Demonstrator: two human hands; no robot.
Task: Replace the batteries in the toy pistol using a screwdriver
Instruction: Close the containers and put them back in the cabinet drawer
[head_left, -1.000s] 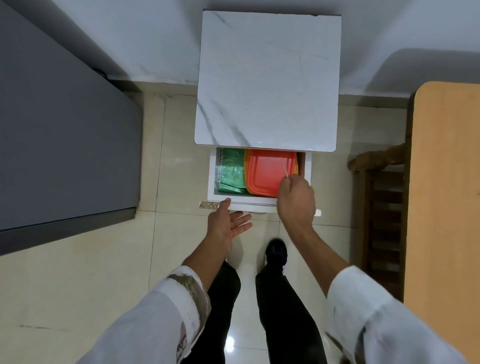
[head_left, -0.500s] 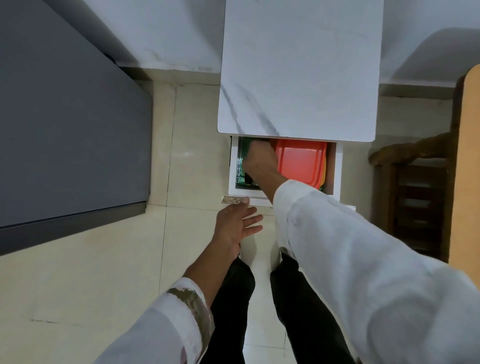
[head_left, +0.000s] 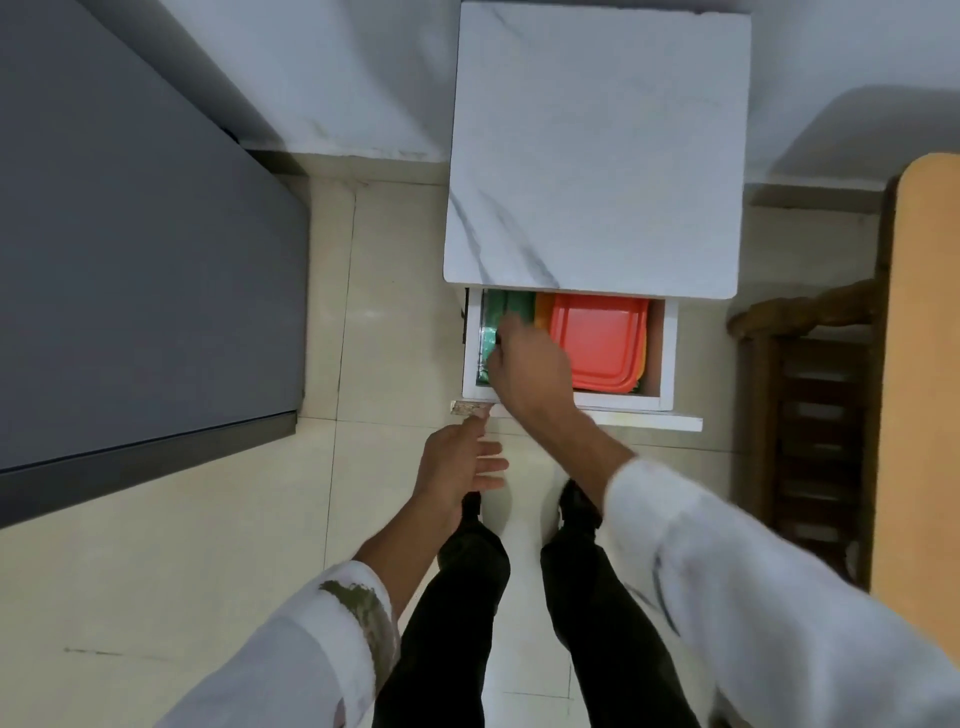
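A white drawer (head_left: 623, 402) stands pulled out from under a marble-topped side table (head_left: 597, 156). Inside lie a green plastic bag (head_left: 506, 306) on the left and a red container lid (head_left: 602, 343) on the right. My right hand (head_left: 530, 369) reaches into the drawer's left side over the green bag, fingers curled; a small dark thing (head_left: 497, 339) shows at its fingertips, too blurred to name. My left hand (head_left: 457, 462) hovers open just in front of the drawer, thumb near its front edge. No toy pistol or screwdriver is recognisable.
A large grey surface (head_left: 130, 234) fills the left side. A wooden table (head_left: 924, 364) and a dark wooden chair (head_left: 810, 415) stand at the right. My legs and feet are on the pale tiled floor (head_left: 208, 571) below the drawer.
My right hand moved from the drawer's right front to the left side over the green bag, then drew back a little. The thin pale stick it held no longer shows. My left hand stayed open.
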